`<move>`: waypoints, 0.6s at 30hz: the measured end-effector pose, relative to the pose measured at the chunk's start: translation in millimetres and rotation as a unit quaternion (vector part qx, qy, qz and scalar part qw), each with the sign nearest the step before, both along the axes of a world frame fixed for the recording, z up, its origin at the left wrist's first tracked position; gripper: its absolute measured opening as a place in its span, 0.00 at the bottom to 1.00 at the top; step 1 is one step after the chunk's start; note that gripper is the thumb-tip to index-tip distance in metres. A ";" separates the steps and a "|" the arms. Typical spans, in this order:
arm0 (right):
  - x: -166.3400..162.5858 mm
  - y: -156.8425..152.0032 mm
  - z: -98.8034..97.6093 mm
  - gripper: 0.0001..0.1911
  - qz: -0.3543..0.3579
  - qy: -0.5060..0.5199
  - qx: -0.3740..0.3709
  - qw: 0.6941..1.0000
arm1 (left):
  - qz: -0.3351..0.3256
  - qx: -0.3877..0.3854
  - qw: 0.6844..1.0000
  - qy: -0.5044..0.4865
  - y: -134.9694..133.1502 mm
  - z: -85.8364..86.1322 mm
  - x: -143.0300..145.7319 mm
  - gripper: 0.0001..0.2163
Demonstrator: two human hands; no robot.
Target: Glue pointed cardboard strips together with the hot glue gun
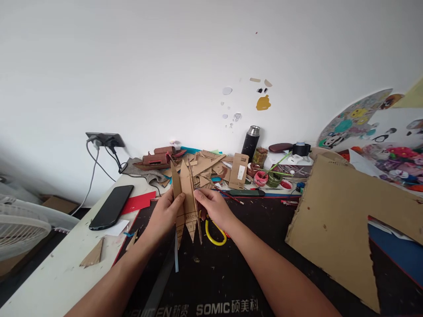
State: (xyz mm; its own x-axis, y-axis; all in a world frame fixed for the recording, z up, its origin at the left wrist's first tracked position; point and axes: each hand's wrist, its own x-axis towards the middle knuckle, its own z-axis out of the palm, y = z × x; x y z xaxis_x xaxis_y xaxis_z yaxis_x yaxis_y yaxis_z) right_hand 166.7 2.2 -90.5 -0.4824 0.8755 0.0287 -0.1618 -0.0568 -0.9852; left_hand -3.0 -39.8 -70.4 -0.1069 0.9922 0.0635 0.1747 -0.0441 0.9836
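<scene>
Pointed cardboard strips [189, 198] stand between my two hands over the dark mat, with printed marks near their lower ends. My left hand [167, 208] grips the left strip, thumb on its face. On the other side, my right hand [213, 204] pinches the right edge, where a strip is seen edge-on. Whether the strips are joined cannot be made out. Behind my right hand lie scissors with a yellow handle loop [216, 233], partly covered. Below the strips a thin pale strip [176, 257] rests on the mat [211, 281].
A large cut cardboard sheet [330, 224] covers the right side. Cardboard scraps [206, 165], a brown model boat [157, 158], paint jars [261, 178] and a black flask [251, 143] line the wall. On the left lie a phone [112, 207], red paper [139, 202] and a cardboard triangle [93, 254].
</scene>
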 end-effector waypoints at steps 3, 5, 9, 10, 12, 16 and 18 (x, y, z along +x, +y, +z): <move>-3.2 0.1 -6.2 0.27 0.005 -0.011 0.002 1.000 | 0.023 0.021 0.995 0.091 -1.0 -5.2 3.0 0.18; -3.5 0.1 -7.6 0.27 0.002 -0.026 0.014 1.000 | 0.041 0.041 0.990 0.132 -1.4 -9.8 5.1 0.14; -3.2 -0.7 -7.5 0.26 -0.009 -0.055 0.046 0.997 | 0.023 0.059 0.988 0.139 -2.5 -13.5 8.4 0.12; -3.1 -1.0 -7.2 0.26 -0.010 -0.052 0.044 0.998 | 0.014 0.056 0.991 0.124 -3.1 -12.5 8.8 0.13; -2.9 -1.3 -5.5 0.26 -0.008 -0.031 0.027 0.999 | 0.009 0.043 0.996 0.082 -4.7 -9.0 9.2 0.16; -0.5 -1.5 2.3 0.27 -0.009 0.011 -0.016 1.000 | 0.017 0.016 0.999 -0.026 -6.9 -3.6 8.3 0.24; 1.3 -1.6 6.1 0.27 -0.015 0.017 -0.025 0.999 | -0.012 -0.014 0.993 -0.117 -5.9 -5.2 7.1 0.28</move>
